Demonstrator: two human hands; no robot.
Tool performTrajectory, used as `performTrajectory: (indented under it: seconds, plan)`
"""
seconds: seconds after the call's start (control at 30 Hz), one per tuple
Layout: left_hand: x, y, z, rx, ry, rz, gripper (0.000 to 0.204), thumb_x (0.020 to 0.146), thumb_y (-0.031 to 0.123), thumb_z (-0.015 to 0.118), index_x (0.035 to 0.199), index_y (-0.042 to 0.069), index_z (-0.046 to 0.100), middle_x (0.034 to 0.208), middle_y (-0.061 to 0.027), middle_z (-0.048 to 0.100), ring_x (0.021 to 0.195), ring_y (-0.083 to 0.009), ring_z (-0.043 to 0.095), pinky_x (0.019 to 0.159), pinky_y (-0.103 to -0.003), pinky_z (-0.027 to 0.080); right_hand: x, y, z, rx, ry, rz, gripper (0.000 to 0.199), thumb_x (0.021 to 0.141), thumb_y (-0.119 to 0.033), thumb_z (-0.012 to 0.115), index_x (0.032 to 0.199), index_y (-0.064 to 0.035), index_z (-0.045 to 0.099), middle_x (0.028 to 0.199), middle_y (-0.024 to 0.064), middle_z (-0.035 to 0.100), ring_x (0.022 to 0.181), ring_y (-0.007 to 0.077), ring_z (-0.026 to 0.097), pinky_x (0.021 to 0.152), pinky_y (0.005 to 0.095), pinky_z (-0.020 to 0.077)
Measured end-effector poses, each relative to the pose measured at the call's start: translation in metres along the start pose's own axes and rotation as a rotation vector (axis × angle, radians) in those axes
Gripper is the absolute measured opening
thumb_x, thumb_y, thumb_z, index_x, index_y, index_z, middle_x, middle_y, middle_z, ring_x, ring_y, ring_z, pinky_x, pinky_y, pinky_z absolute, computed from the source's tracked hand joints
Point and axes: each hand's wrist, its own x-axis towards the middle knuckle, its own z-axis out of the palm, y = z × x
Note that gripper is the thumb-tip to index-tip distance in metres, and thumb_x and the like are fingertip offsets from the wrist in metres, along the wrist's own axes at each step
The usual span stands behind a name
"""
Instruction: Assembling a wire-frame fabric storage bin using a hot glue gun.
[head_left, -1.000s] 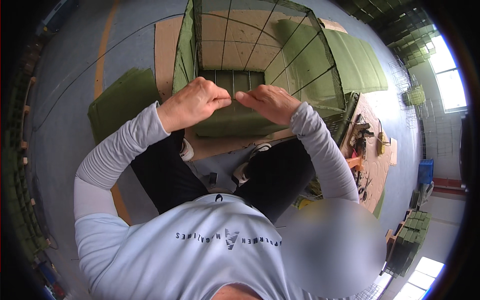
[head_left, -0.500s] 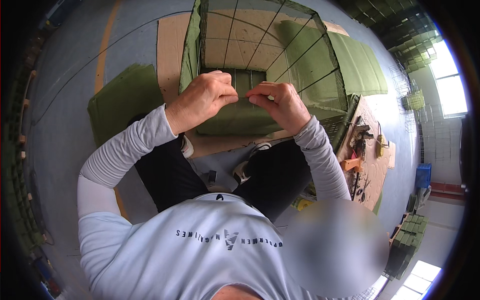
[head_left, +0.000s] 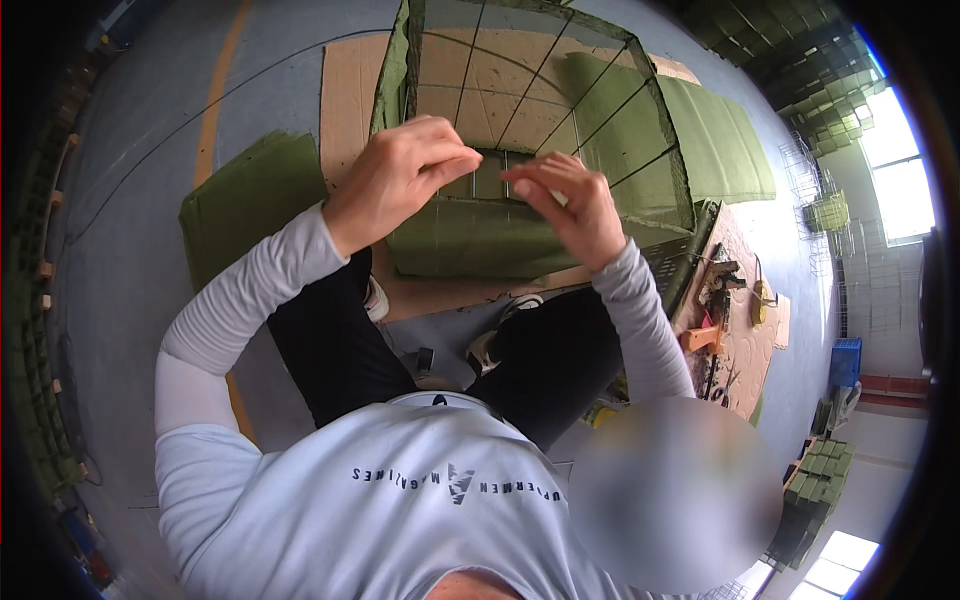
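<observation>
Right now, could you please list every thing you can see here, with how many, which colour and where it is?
wire cage: one, dark wire lined with green fabric, standing on the cardboard just beyond both hands
cardboard sheet: one, brown, flat on the floor under the cage
green mat: one, on the floor left of the cage
green panel: one, lying right of the cage
hand tools: several, dark and orange, on a brown sheet at the right
blue crate: one, far right
stacked green frames: one pile, lower right
shoes: two, white, below the cage
left hand: fingers pinched at the cage's near edge
right hand: fingers pinched beside it
</observation>
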Motion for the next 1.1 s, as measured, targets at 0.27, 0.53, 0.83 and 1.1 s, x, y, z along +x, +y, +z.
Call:
performTrajectory:
  seconds: [0.27,0.53,0.83,1.1]
  plan:
    - [-0.035,0.004,0.015,0.205,-0.080,0.054,0.018,0.083,0.006,0.065,0.101,0.001,0.067,0.082,-0.0109,0.064,0.077,-0.0267,0.065,0.069,-0.035,0.053,-0.009,-0.019,0.013,-0.167,-0.010,0.105,0.013,0.086,-0.016,0.066,0.087,-0.0031,0.068,0.072,0.0146,0.064,0.071,0.0312,0.063,0.068,0.0387,0.0482]
    - [-0.002,-0.008,0.007,-0.136,-0.293,-0.318,0.023,0.088,0.018,0.065,0.090,-0.005,0.069,0.071,-0.0139,0.068,0.064,-0.0214,0.066,0.062,-0.032,0.049,0.010,0.017,0.003,0.256,-0.295,0.293,0.021,0.089,-0.021,0.065,0.098,-0.0035,0.072,0.068,0.0110,0.066,0.059,0.0145,0.059,0.062,0.0318,0.0489]
    - [-0.030,0.002,0.004,0.280,0.069,0.165,0.025,0.086,0.012,0.068,0.107,-0.003,0.066,0.097,-0.0104,0.071,0.088,-0.0241,0.069,0.078,-0.032,0.054,-0.012,-0.029,0.035,-0.374,0.122,-0.245,0.018,0.086,-0.015,0.065,0.100,-0.0042,0.065,0.098,0.0099,0.069,0.092,0.0278,0.066,0.084,0.0374,0.0513]
    - [-0.030,-0.007,-0.001,0.375,-0.282,-0.068,0.018,0.086,0.013,0.066,0.098,0.000,0.064,0.080,-0.0165,0.067,0.074,-0.0299,0.068,0.066,-0.036,0.054,-0.001,-0.025,0.036,-0.213,0.024,0.063,0.008,0.085,-0.013,0.063,0.091,-0.0067,0.065,0.082,0.0126,0.068,0.075,0.0325,0.066,0.067,0.0391,0.0522]
